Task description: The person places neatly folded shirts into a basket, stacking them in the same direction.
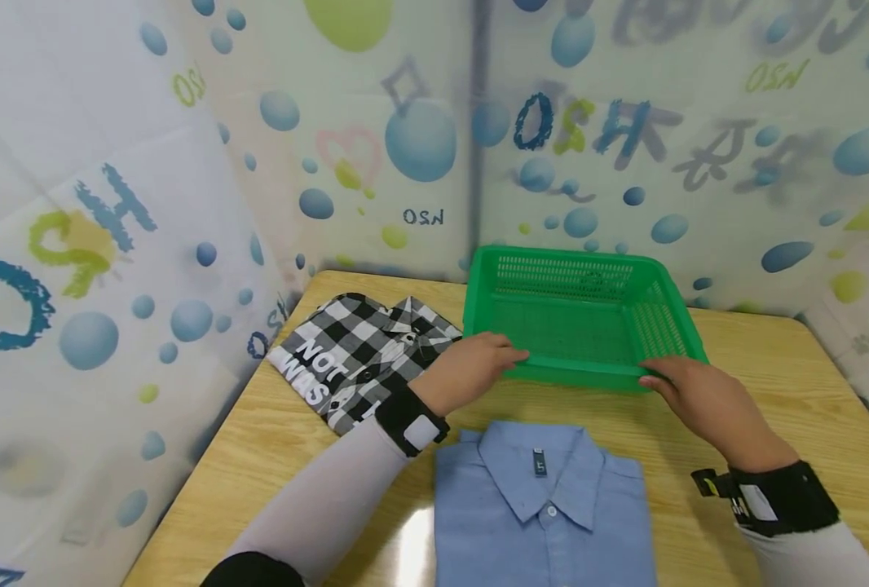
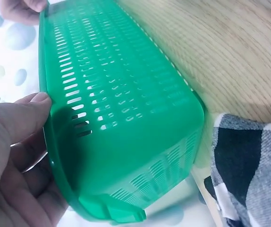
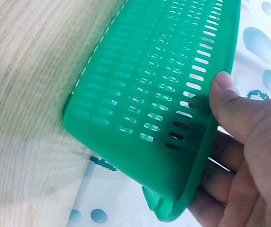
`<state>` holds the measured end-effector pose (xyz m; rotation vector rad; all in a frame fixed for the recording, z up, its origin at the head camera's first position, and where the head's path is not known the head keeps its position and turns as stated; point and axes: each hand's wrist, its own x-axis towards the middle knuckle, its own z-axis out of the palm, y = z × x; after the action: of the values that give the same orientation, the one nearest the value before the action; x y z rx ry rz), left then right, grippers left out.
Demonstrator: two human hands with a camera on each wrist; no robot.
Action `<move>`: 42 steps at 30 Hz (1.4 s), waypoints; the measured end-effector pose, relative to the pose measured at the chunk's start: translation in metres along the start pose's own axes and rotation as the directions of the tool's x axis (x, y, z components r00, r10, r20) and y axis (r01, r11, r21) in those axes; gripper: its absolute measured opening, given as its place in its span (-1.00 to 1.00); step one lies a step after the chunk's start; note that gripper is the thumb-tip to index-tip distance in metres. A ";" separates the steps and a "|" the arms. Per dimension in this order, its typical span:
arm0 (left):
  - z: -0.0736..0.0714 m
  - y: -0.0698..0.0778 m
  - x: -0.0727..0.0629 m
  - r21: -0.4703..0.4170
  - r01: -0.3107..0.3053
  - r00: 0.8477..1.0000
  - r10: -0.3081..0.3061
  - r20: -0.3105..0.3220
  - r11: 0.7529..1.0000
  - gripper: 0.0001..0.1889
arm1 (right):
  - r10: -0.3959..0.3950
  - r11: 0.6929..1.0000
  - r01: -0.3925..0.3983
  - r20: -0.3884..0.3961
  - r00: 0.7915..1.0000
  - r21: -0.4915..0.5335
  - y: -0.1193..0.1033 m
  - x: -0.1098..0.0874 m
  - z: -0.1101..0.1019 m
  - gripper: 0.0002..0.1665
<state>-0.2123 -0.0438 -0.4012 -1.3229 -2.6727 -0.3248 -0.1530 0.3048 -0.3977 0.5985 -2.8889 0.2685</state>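
A green plastic basket with slotted walls stands on the table against the back wall, with nothing seen inside it. My left hand grips its near rim toward the left corner; in the left wrist view the thumb lies on the outer wall and the fingers curl over the rim. At the right end of the same rim, my right hand pinches the edge the same way, thumb outside. A folded black-and-white checked shirt with white lettering lies left of the basket, partly behind my left arm. Nearer me lies a folded blue collared shirt.
The wooden table ends at a patterned curtain behind and on both sides. Black straps circle both wrists, over white sleeves.
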 end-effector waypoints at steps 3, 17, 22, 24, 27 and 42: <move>0.000 -0.001 0.000 -0.009 0.007 1.000 -0.007 0.003 1.000 -0.62 | -0.004 1.000 0.004 -0.006 1.000 0.002 0.001 0.001 0.001 -0.59; -0.007 0.038 -0.014 0.031 0.025 0.999 -0.026 0.044 0.999 -0.31 | 0.026 1.000 -0.026 0.009 1.000 0.008 0.001 0.009 0.003 -0.55; -0.010 0.093 -0.056 -0.035 -0.087 0.930 0.094 0.356 0.996 -0.24 | 0.030 1.000 -0.030 0.006 1.000 0.010 0.001 0.009 0.003 -0.54; -0.003 0.106 -0.071 -0.115 -0.091 0.871 0.136 0.472 0.989 -0.22 | 0.025 1.000 -0.025 -0.003 1.000 0.009 0.003 0.009 0.003 -0.55; 0.012 0.116 -0.087 -0.184 -0.082 0.813 0.173 0.556 0.979 -0.20 | 0.016 1.000 -0.016 -0.019 1.000 0.005 0.004 0.007 0.002 -0.56; 0.040 0.120 -0.063 -0.089 -0.076 0.812 0.114 0.573 0.993 -0.14 | 0.021 0.999 -0.020 -0.019 1.000 0.042 0.002 0.003 0.004 -0.56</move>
<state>-0.0800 -0.0118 -0.4385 -1.8142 -3.0684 0.0228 -0.1567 0.3043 -0.4012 0.5696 -2.8786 0.3373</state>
